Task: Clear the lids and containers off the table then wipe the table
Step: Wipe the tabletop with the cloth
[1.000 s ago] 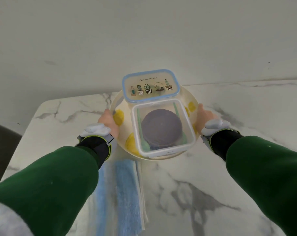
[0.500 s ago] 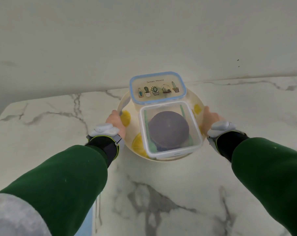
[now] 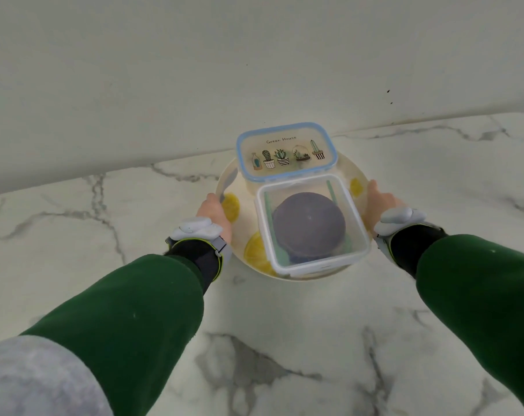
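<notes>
**Everything stacked in the bowl; carrying off and wiping still to do**

Both hands share one load. The left hand (image 3: 214, 210) grips the left rim of the lemon-print bowl (image 3: 253, 250), and the right hand (image 3: 380, 199) grips the rim opposite. The fingers of each curl round the edge and are mostly hidden beneath it.

On the bowl's near side sits a clear square container (image 3: 355, 232). It holds a dark round piece (image 3: 308, 223), perhaps a lid, with a pale green strip on either side. At the bowl's far side a second container carries a blue-rimmed lid (image 3: 284, 151) printed with potted plants.

The bowl is over the marble worktop (image 3: 284, 325), with the wall just beyond it. I cannot tell whether it rests there or is lifted clear.

By my reading the gathering is done, since the lids and containers in view are all in one pile. The pile has yet to leave the worktop, and then comes the wipe. No cloth is in view.
</notes>
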